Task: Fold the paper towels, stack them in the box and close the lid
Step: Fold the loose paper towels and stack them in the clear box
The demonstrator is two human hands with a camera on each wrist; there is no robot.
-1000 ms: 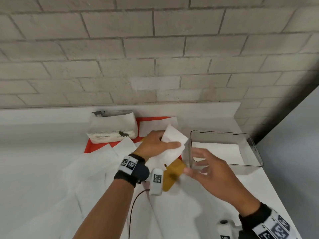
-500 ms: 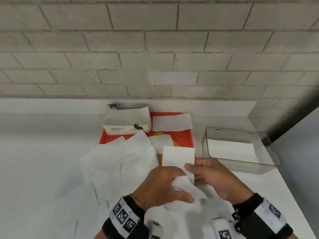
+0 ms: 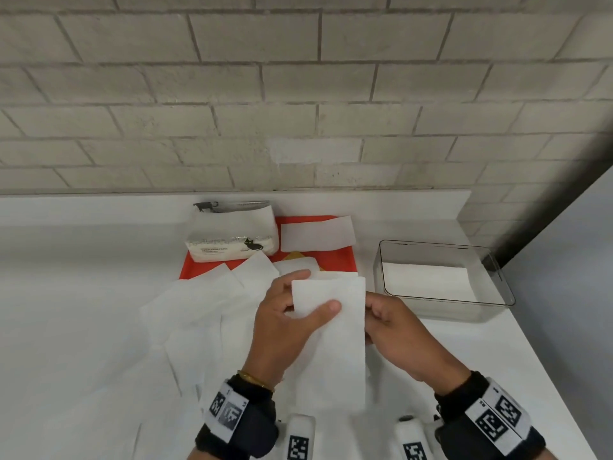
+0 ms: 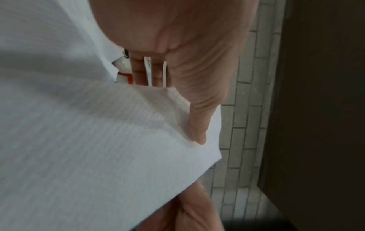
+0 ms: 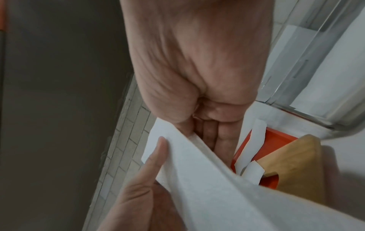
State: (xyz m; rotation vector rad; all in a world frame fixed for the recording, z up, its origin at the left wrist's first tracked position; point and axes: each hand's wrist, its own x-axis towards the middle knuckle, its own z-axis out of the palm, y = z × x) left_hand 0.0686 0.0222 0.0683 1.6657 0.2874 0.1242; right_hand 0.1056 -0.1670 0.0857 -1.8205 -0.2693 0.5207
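Observation:
Both hands hold one white paper towel [image 3: 335, 340] up above the counter, doubled over along its length. My left hand [image 3: 288, 323] pinches its upper left part, thumb on the front face [image 4: 197, 125]. My right hand [image 3: 391, 330] grips the right edge, fingers curled behind the sheet [image 5: 217, 137]. The clear plastic box [image 3: 497, 280] stands to the right, with a folded towel [image 3: 428, 283] flat on its bottom. Several loose towels [image 3: 199, 300] lie spread on the counter to the left. A wooden lid [image 5: 296, 159] lies on the red tray.
A red tray [image 3: 338, 260] sits at the back centre with a pack of paper towels [image 3: 232, 237] and one folded towel [image 3: 316, 239] on it. The brick wall rises behind. The counter's right edge [image 3: 530, 376] runs close past the box.
The towel has been raised off the counter and folded over; my left thumb now pinches its front, and my right hand has shifted to its right edge. The camera view dropped lower.

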